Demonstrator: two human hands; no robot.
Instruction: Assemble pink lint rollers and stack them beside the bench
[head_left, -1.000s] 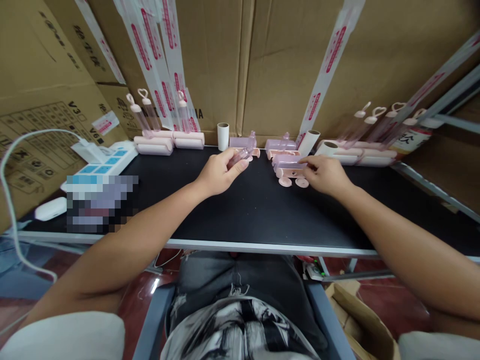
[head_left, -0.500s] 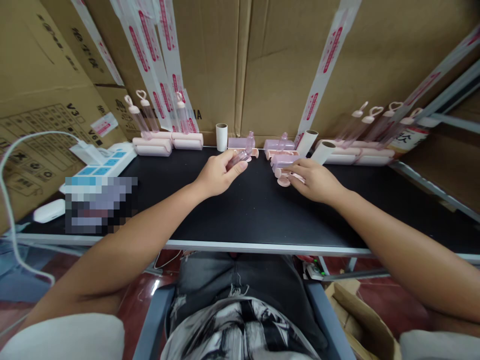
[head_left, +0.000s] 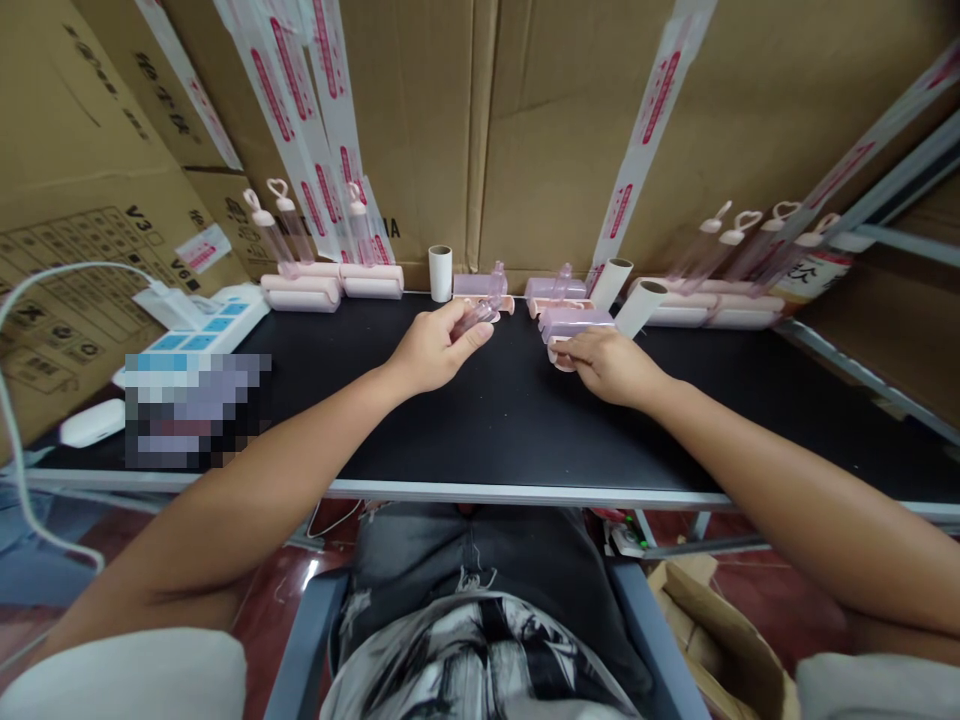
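Note:
My left hand point(head_left: 429, 350) is closed around a clear pinkish plastic tube point(head_left: 480, 313), held just above the black tabletop. Behind it stand a lilac roller piece point(head_left: 480, 286) and part of a pale pink cover. My right hand point(head_left: 611, 365) has its fingers together on a pale pink curved plastic part point(head_left: 559, 353), partly hidden under them. Directly behind those fingers lies a lilac roller point(head_left: 576, 322). Further back, another lilac roller point(head_left: 556, 289) rests by a pink open cover point(head_left: 559, 308) with a clear tube on it.
White cardboard tubes point(head_left: 440, 274) point(head_left: 640, 308) stand or lean near the back. Pink rollers with heart-topped clear handles line the left point(head_left: 300, 292) and right point(head_left: 709, 310). A power strip point(head_left: 202, 325) and a white case point(head_left: 93, 423) lie left. Cardboard point(head_left: 555, 130) walls the back.
My right hand has shifted slightly left and down over the pink part, covering more of it, and the lilac roller behind shows more. My left hand keeps the clear tube in nearly the same place.

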